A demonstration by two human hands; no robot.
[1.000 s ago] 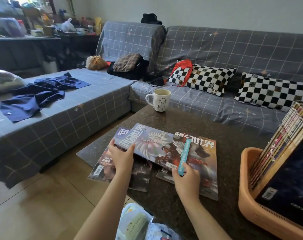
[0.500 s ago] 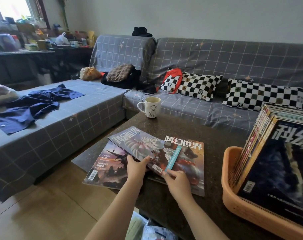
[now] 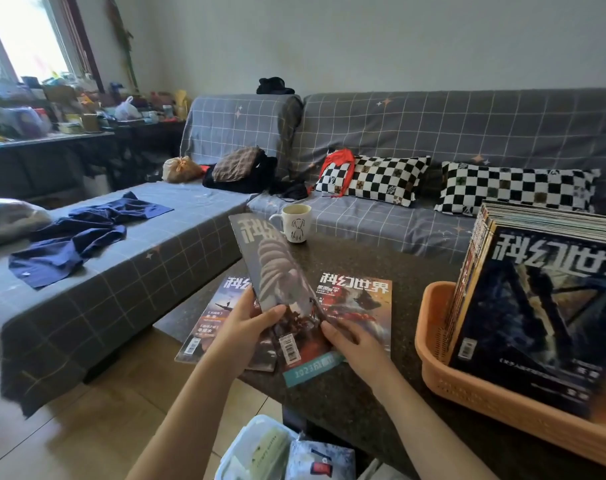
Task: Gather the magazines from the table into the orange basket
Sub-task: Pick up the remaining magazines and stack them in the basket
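Note:
A grey magazine (image 3: 277, 278) with a white creature on its cover stands tilted up on its lower edge above the dark stone table (image 3: 381, 386). My left hand (image 3: 246, 323) grips its lower left side and my right hand (image 3: 350, 341) holds its lower right corner. Two more magazines lie flat on the table: one at the left (image 3: 215, 327), partly hidden by my left hand, and an orange one (image 3: 363, 299) to the right. The orange basket (image 3: 467, 386) at the right holds several magazines (image 3: 543, 299) leaning upright.
A white mug (image 3: 296, 223) stands at the table's far edge. A grey checked sofa (image 3: 398, 133) with two checkered pillows wraps behind and to the left, with blue clothes (image 3: 83, 230) on it. A plastic bag (image 3: 280, 452) lies on the tiled floor below the table.
The grey magazine has been lifted from lying flat over the other two and tipped upright. Both hands rose with it. The view has shifted up and right, showing more of the basket.

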